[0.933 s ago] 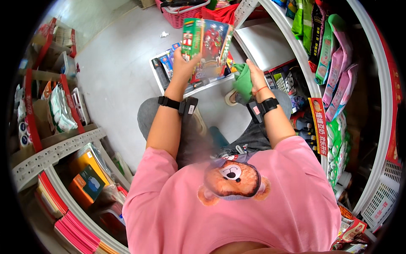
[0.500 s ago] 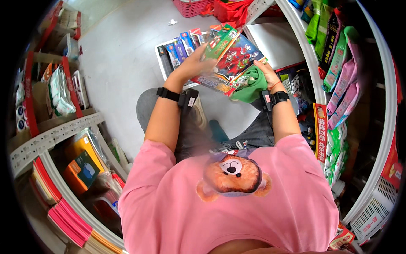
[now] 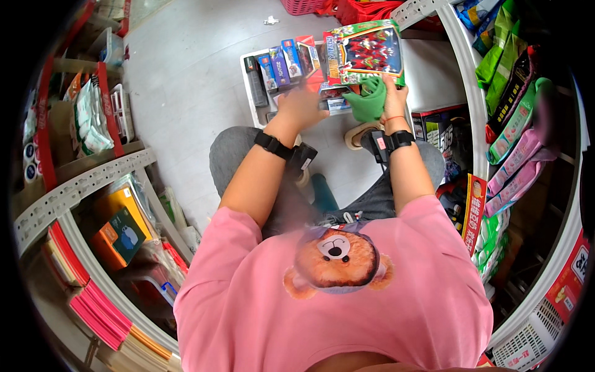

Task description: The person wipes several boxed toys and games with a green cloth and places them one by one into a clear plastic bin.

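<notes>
Head view: right hand (image 3: pixel 393 99) grips toy box (image 3: pixel 365 51) and green cloth (image 3: pixel 369 102); left hand (image 3: pixel 304 106) spread over tray (image 3: pixel 249 87).

A flat toy box (image 3: pixel 365 53) with a green border and red figures on its face is held up, face toward the camera, at the far right. A green cloth (image 3: pixel 369 102) hangs bunched just below it.

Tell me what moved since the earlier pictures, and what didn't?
The toy box swung to the person's right. The left hand let go and reaches toward the white tray of small boxes. The right hand alone grips it, with the green cloth. The tray and shelves stayed put.
</notes>
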A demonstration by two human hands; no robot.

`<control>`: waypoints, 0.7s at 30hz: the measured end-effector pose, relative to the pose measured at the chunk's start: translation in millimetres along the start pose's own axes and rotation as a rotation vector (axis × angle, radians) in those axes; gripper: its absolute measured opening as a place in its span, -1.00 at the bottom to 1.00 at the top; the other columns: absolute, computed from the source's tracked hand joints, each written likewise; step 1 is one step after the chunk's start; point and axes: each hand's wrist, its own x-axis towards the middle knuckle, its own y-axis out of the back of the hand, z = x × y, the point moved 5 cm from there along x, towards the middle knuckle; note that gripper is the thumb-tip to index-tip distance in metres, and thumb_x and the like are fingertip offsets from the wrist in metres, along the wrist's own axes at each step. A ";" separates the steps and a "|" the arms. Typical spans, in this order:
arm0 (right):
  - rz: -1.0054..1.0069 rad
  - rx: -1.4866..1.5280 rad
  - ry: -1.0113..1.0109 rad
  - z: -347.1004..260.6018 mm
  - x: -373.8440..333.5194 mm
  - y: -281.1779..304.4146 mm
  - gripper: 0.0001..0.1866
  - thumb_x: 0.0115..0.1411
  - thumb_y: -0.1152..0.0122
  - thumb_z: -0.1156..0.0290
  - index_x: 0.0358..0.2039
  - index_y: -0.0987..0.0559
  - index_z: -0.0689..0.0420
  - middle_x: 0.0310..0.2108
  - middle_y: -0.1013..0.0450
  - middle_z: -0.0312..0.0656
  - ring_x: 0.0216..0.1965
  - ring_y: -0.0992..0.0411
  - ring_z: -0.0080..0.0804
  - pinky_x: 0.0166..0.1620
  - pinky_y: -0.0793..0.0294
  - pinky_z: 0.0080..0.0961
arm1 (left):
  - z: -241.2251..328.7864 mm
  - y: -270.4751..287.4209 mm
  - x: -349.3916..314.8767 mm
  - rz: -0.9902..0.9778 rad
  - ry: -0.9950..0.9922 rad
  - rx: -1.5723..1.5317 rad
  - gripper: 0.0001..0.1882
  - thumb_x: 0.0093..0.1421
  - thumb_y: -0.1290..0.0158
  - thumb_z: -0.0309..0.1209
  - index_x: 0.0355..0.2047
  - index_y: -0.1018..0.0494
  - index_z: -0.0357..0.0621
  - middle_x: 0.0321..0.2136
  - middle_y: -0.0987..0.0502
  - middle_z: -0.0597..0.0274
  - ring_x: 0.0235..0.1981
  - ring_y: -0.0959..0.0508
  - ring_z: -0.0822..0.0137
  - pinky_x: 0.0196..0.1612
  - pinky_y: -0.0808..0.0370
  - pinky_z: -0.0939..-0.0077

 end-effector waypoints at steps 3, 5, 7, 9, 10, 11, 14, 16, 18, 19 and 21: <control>0.070 0.129 -0.007 1.7 2.1 -27.4 -0.48 0.06 -0.35 0.34 -0.04 -0.38 0.32 -0.18 -0.44 -0.08 -0.23 -0.45 -0.40 -0.16 -0.46 -0.48 | 6.6 -0.8 7.3 -0.004 -0.032 0.050 -0.48 0.08 -0.07 0.03 -0.03 -0.46 0.04 -0.14 -0.52 0.11 -0.06 -0.48 0.06 -0.02 -0.32 0.01; 0.156 0.146 -0.063 14.7 11.4 -29.1 -0.50 0.07 -0.34 0.34 -0.05 -0.38 0.32 -0.18 -0.45 -0.08 -0.24 -0.45 -0.39 -0.17 -0.46 -0.48 | 12.1 -1.5 10.7 -0.002 -0.044 0.049 -0.47 0.08 -0.07 0.02 0.00 -0.45 0.06 -0.16 -0.53 0.12 -0.06 -0.48 0.07 -0.01 -0.29 -0.04; 0.221 0.134 -0.080 21.6 20.3 -32.2 -0.52 0.08 -0.33 0.34 -0.07 -0.39 0.32 -0.20 -0.45 -0.08 -0.25 -0.45 -0.39 -0.18 -0.46 -0.47 | 15.8 -3.0 13.0 -0.015 -0.043 0.030 -0.47 0.08 -0.06 0.01 0.02 -0.44 0.07 -0.17 -0.55 0.12 -0.06 -0.49 0.08 0.00 -0.27 -0.10; 0.207 0.149 -0.050 25.6 31.4 -34.8 -0.51 0.07 -0.34 0.34 -0.08 -0.39 0.34 -0.20 -0.45 -0.07 -0.25 -0.45 -0.39 -0.19 -0.46 -0.46 | 18.3 -0.8 15.6 -0.038 -0.040 0.002 -0.47 0.08 -0.05 0.01 0.03 -0.43 0.09 -0.18 -0.55 0.12 -0.06 -0.49 0.09 0.01 -0.24 -0.17; 0.201 0.157 -0.034 27.0 37.6 -35.3 -0.50 0.07 -0.34 0.33 -0.08 -0.39 0.35 -0.20 -0.45 -0.06 -0.25 -0.45 -0.38 -0.19 -0.46 -0.46 | 19.5 1.5 16.0 -0.034 -0.041 -0.011 -0.47 0.08 -0.05 0.00 0.03 -0.43 0.09 -0.18 -0.55 0.12 -0.05 -0.49 0.09 0.02 -0.23 -0.19; 0.214 0.096 0.002 33.1 46.6 -31.9 -0.52 0.05 -0.37 0.33 -0.14 -0.40 0.35 -0.22 -0.45 -0.07 -0.27 -0.44 -0.38 -0.18 -0.45 -0.46 | 20.6 3.7 16.0 -0.031 -0.041 -0.024 -0.47 0.08 -0.05 0.00 0.03 -0.43 0.10 -0.17 -0.55 0.12 -0.05 -0.49 0.09 0.03 -0.21 -0.22; 0.172 -0.133 0.220 29.8 62.9 -32.3 -0.53 0.03 -0.39 0.31 -0.19 -0.39 0.33 -0.22 -0.44 -0.08 -0.26 -0.43 -0.39 -0.16 -0.44 -0.46 | 20.3 5.0 18.7 -0.034 -0.027 -0.025 -0.47 0.08 -0.04 0.00 0.05 -0.43 0.11 -0.17 -0.55 0.12 -0.04 -0.48 0.09 0.06 -0.18 -0.25; 0.139 -0.284 0.269 27.4 64.3 -42.1 -0.42 -0.05 -0.47 0.24 -0.20 -0.36 0.33 -0.22 -0.42 -0.03 -0.23 -0.41 -0.37 -0.13 -0.42 -0.44 | 19.7 2.6 19.3 -0.045 -0.021 -0.024 -0.46 0.08 -0.04 0.00 0.05 -0.42 0.11 -0.16 -0.55 0.11 -0.04 -0.48 0.09 0.08 -0.16 -0.27; 0.096 -0.427 0.266 25.4 49.7 -61.6 -0.36 -0.09 -0.51 0.20 -0.19 -0.35 0.35 -0.22 -0.42 -0.01 -0.22 -0.41 -0.34 -0.12 -0.41 -0.42 | 18.0 0.7 19.5 -0.055 -0.019 -0.031 -0.45 0.07 -0.04 0.00 0.06 -0.41 0.11 -0.16 -0.55 0.11 -0.03 -0.48 0.09 0.10 -0.14 -0.28; 0.071 -0.390 0.311 21.4 37.8 -70.2 -0.31 -0.15 -0.54 0.16 -0.20 -0.34 0.36 -0.25 -0.43 0.00 -0.24 -0.42 -0.31 -0.13 -0.41 -0.38 | 18.5 1.1 20.5 -0.053 -0.018 -0.019 -0.45 0.07 -0.03 0.00 0.06 -0.41 0.10 -0.16 -0.55 0.10 -0.03 -0.48 0.08 0.10 -0.13 -0.28; 0.115 -0.507 0.285 47.4 36.5 -75.6 -0.30 -0.18 -0.55 0.14 -0.21 -0.36 0.35 -0.26 -0.44 0.03 -0.23 -0.44 -0.22 -0.13 -0.42 -0.33 | 19.0 -0.1 20.6 -0.050 -0.007 0.005 -0.44 0.07 -0.03 0.01 0.06 -0.41 0.09 -0.15 -0.54 0.10 -0.03 -0.47 0.08 0.11 -0.12 -0.28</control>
